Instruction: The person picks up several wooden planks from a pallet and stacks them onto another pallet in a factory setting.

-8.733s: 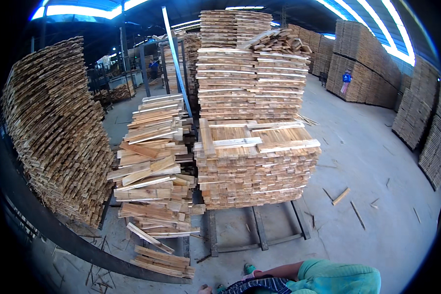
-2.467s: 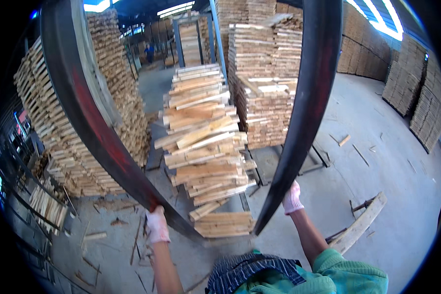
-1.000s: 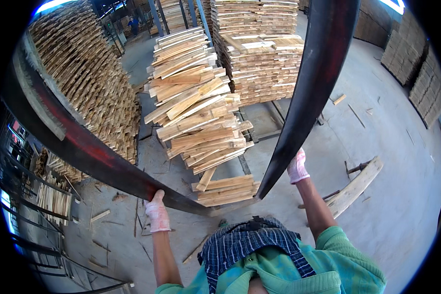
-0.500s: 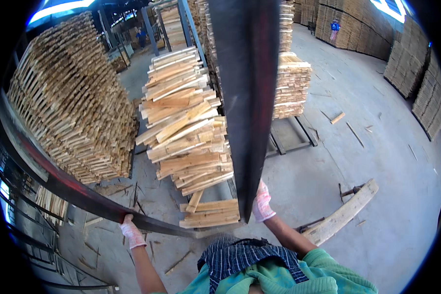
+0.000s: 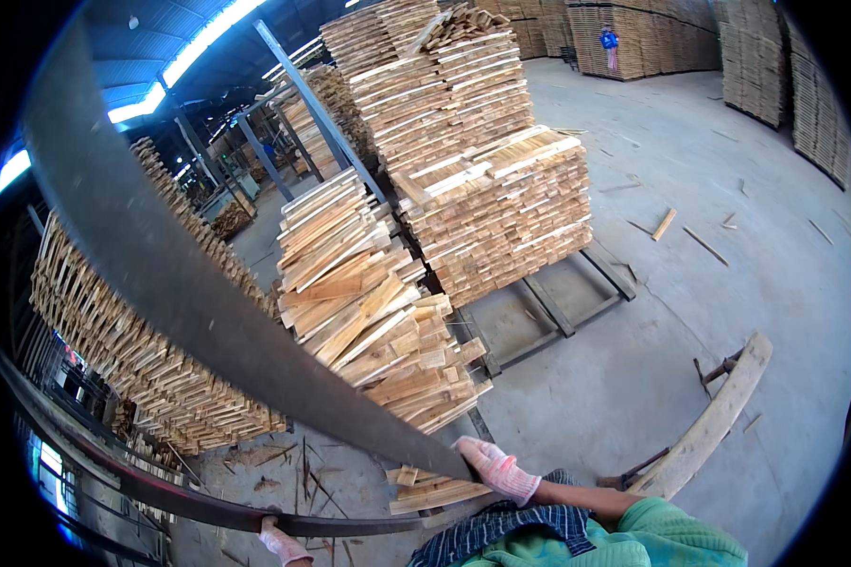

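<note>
In front of me is a large dark metal frame (image 5: pixel 227 300); its long bars bend in the fisheye view and meet near my waist. My right hand (image 5: pixel 499 470), in a white and pink knitted glove, is closed on the upper bar close to that corner. Low at the left, my left hand (image 5: pixel 284 542), gloved alike, grips the lower bar, its thumb over the top edge. Behind the upper bar lies a loose pile of sawn wooden boards (image 5: pixel 345 274), partly hidden by it. A few more boards (image 5: pixel 435 489) lie near the corner between the bars.
A neat board stack (image 5: pixel 511 213) stands on a metal rail base (image 5: pixel 558 317) beyond the loose pile. Another tall stack (image 5: pixel 151 350) is at left. A wooden beam bench (image 5: pixel 709 420) stands at right. Scraps (image 5: pixel 665 224) litter the concrete floor. A distant person (image 5: pixel 610 47) stands by far stacks.
The frame's upper bar has swung from upright at the centre to a slant toward the upper left. My right hand moved down with it; my left hand sits lower in view. The view has shifted.
</note>
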`<state>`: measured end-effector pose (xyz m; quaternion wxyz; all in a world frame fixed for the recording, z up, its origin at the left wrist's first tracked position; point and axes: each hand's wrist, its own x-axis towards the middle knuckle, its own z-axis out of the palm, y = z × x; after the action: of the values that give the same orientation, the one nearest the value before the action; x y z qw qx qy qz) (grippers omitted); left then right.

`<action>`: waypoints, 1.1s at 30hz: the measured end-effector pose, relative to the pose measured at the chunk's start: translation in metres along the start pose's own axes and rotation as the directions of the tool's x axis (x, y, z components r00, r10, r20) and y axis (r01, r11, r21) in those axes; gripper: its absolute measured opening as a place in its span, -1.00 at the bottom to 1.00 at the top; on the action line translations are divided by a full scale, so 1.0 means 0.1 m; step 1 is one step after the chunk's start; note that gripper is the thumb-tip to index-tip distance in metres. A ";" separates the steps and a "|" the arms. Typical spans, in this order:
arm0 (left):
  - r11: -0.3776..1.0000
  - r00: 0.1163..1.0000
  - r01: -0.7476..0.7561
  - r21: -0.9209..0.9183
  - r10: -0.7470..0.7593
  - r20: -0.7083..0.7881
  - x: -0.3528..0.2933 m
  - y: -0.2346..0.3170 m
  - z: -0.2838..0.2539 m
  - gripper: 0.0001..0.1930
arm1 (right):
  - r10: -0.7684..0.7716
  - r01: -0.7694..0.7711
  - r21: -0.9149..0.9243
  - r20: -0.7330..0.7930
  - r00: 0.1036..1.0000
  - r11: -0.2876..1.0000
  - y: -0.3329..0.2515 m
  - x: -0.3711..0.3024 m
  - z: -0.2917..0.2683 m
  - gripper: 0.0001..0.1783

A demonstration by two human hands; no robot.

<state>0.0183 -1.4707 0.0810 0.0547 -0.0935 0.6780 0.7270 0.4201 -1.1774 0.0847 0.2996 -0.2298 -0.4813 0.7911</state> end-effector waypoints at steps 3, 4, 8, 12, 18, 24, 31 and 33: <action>0.997 0.995 0.065 0.050 -0.060 -0.082 -0.38 0.11 0.05 -0.67 | 0.023 0.022 -0.209 0.211 0.977 0.978 -0.17 0.11 -0.23 -0.57; 1.000 0.998 -0.022 0.021 0.023 -0.057 -0.50 0.13 0.04 -0.67 | 0.069 0.003 -0.247 0.282 0.957 0.969 -0.35 0.12 -0.25 -0.58; 0.964 0.950 -0.235 0.126 0.255 -0.181 -0.78 0.22 0.41 -0.70 | 0.264 -0.002 -0.432 0.548 0.794 0.902 -0.41 0.45 -0.57 -0.58; 0.823 0.794 -0.408 0.396 0.533 -0.291 -1.17 0.27 0.86 -0.74 | 0.331 0.083 -0.459 0.743 0.581 0.885 -0.46 0.79 -0.80 -0.56; 0.552 0.564 -0.508 0.662 0.794 -0.229 -1.98 -0.30 1.62 -0.78 | 0.446 -0.032 -0.553 0.633 0.633 0.832 -0.65 1.03 -1.74 -0.46; 0.784 0.930 -0.113 0.610 0.299 -0.212 -3.08 -2.20 2.18 -0.82 | 0.572 -0.456 -0.531 0.067 0.817 0.714 -0.64 1.22 -3.33 -0.41; 0.518 0.676 0.692 0.502 -0.709 -0.200 -3.82 -3.53 2.20 -0.87 | 0.517 -0.449 -0.655 -0.102 0.850 0.608 -1.18 1.36 -4.00 -0.42; 0.504 0.645 0.694 0.514 -0.753 -0.132 -3.71 -3.68 2.36 -0.88 | 0.501 -0.425 -0.672 -0.093 0.861 0.606 -1.27 1.45 -4.06 -0.46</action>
<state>0.4425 -1.1906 -0.1854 0.4133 -0.3100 0.7416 0.4280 0.6132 -0.7779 0.0125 -0.0449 -0.3965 -0.6721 0.6237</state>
